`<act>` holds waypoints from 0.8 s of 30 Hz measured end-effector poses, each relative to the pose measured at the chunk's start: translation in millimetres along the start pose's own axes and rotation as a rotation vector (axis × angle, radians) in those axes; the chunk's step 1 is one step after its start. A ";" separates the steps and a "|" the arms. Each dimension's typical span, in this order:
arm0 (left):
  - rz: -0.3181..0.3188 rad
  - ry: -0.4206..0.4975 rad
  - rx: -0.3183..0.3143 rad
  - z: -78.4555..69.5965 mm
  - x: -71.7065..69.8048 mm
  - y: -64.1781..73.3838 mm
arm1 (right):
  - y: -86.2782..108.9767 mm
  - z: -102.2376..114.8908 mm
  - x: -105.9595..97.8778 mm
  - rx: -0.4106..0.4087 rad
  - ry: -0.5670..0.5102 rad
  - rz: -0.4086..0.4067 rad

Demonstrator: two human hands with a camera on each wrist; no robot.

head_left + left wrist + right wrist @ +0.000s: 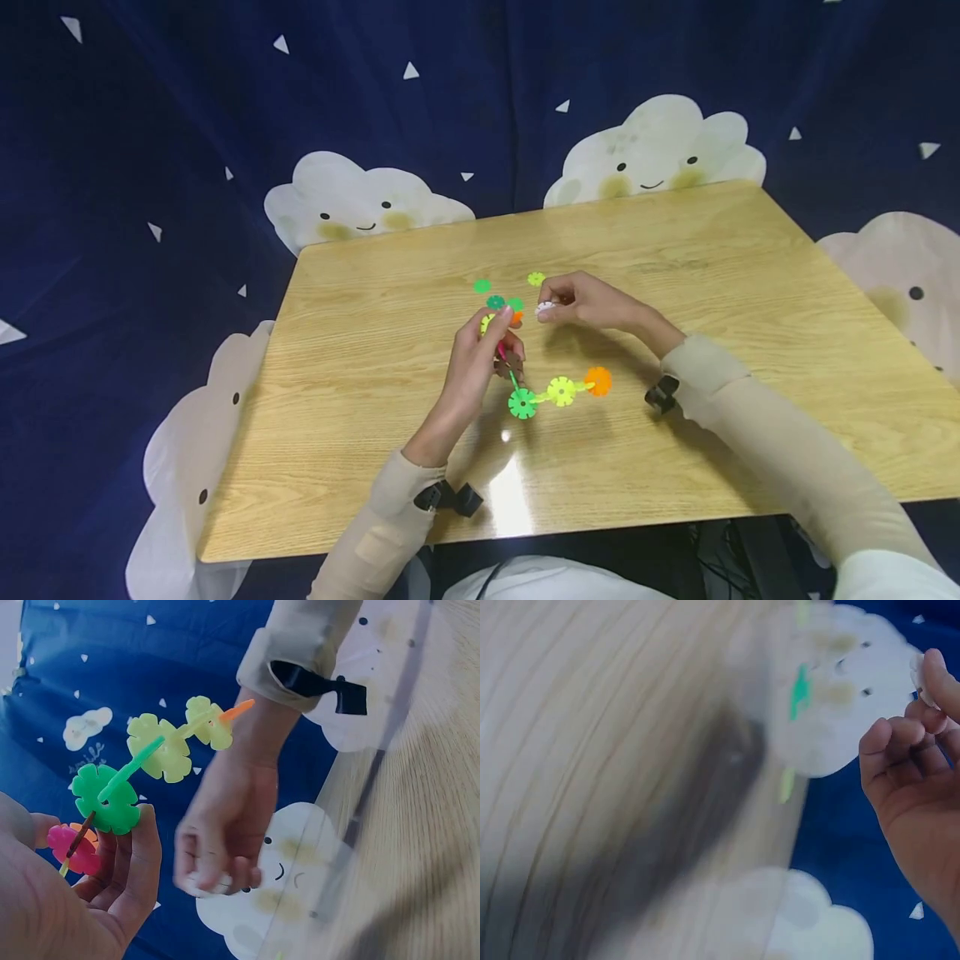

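Disc chain (pixel 522 403) gripped in your left hand (pixel 469 367) should feel light, stiff, best held by disc edges; your right hand (pixel 591 302), at its two o'clock, pinches a white disc (pixel 545 308).

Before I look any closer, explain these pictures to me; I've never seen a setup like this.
There is no robot here, just a person's two bare hands. The wide picture comes from a camera on the person's head, looking forward and down. The other two come from the wrists: the left camera and the right camera are the small black boxes you see there. The right wrist picture is partly blurred.

The left hand holds a chain of notched plastic discs; green, yellow, orange, pink and brown show in it. The right hand pinches a white disc, partly hidden by the fingers. Green and yellow loose discs lie on the wooden table, beyond the left hand. Behind hangs a dark blue curtain with clouds.
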State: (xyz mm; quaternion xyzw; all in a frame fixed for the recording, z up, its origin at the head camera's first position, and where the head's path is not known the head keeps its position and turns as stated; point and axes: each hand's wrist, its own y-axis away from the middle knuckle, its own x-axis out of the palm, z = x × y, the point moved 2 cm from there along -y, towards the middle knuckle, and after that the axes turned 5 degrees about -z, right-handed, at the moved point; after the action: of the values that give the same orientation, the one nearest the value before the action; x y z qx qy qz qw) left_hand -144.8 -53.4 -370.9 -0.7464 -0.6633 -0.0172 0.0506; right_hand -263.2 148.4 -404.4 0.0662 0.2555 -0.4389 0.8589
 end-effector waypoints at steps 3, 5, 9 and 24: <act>-0.003 0.005 -0.004 -0.8 -0.1 0.0 | 3.8 17.2 3.6 -0.015 -0.052 -0.013; -0.009 0.001 -0.005 -1.1 -0.5 0.1 | 7.4 29.2 5.5 -0.028 -0.096 -0.016; -0.019 0.006 -0.011 -0.7 -1.0 -0.3 | 13.2 51.2 7.1 -0.055 -0.171 -0.027; -0.030 0.006 0.001 -3.7 -3.8 0.6 | 25.9 78.2 5.1 -0.148 -0.256 -0.112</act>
State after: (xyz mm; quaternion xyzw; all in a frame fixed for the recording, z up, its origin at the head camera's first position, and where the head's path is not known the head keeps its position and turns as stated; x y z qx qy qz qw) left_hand -144.4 -57.7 -367.7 -0.7362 -0.6744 -0.0200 0.0525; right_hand -210.5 134.0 -342.5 -0.0681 0.1788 -0.4709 0.8612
